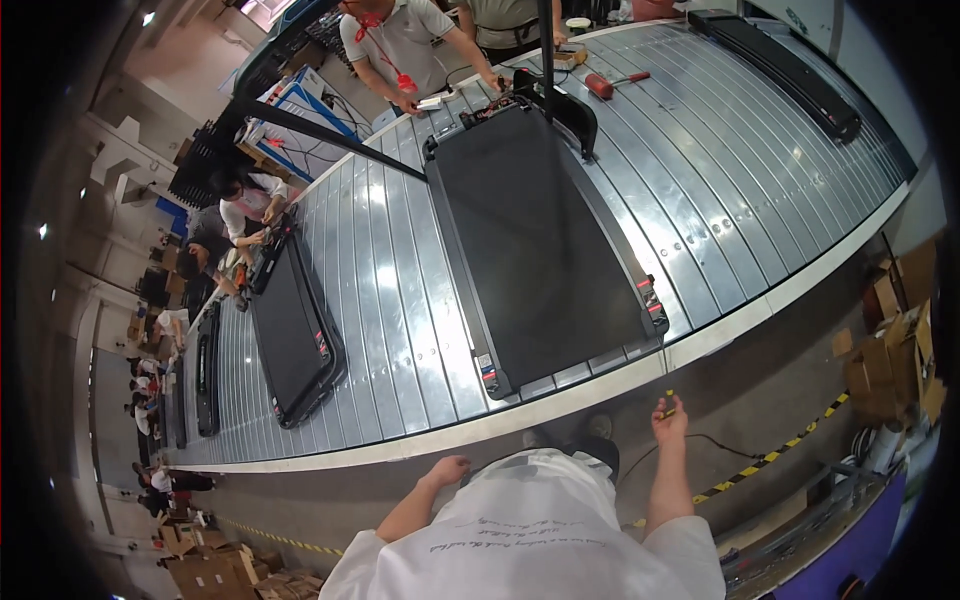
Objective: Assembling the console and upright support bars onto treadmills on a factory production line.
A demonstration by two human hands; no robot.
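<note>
Factory floor is spreading under a long conveyor of silver slats [400, 300], which is running from ten o'clock to two o'clock across the view.

Fingers of the right hand [670, 415] are pinching a small yellow piece [668, 404] at their tips; what kind of piece it is cannot be told. That hand is hanging over the grey floor at about four o'clock, just short of the conveyor's near edge. The left hand [447, 470] is curling loosely at six o'clock beside the person's white shirt [530, 540], and it is holding nothing that shows.

Outward from the hands, a flat black treadmill [540, 250] is lying on the slats at the middle, its near end with red-marked corner caps pointing toward the person. Judging by this, the small piece is not yet fitted anywhere on the treadmill, and the reach to it is yet to be made.

Farther out, a second treadmill [295, 340] is lying at nine o'clock, where other workers are bending over it. At twelve o'clock a worker in a grey shirt [405, 40] is handling something at the far end, and a red-handled tool [610, 83] is resting on the slats. Cardboard boxes [890, 340] are piling up at three o'clock.
</note>
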